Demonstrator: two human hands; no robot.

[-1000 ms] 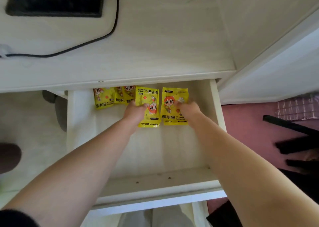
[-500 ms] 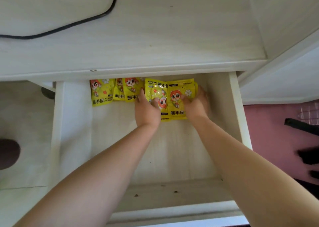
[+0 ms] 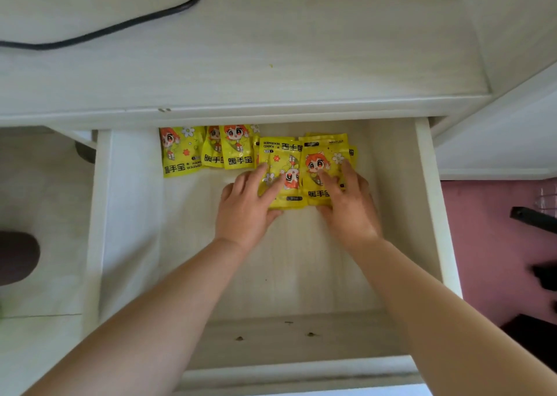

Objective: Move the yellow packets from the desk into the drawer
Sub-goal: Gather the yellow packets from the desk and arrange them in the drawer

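Left hand and right hand, fingers now flat and uncurled, each pressed a packet at the drawer's 12 o'clock; half a second before, they cupped the pair's outer edges. Judged: pair placed, release due. Left packet lay inverted, reading "HAND WARMER", 暖手宝; right packet upright, 暖手宝, top label illegible. Three earlier packets at 11 o'clock. Desk beyond: black cable only.

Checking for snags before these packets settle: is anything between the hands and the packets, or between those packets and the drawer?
Nothing visible. The left hand and right hand rest directly on the two right-hand packets, which already lie inside the drawer. The other packets sit to their left, not in the way.
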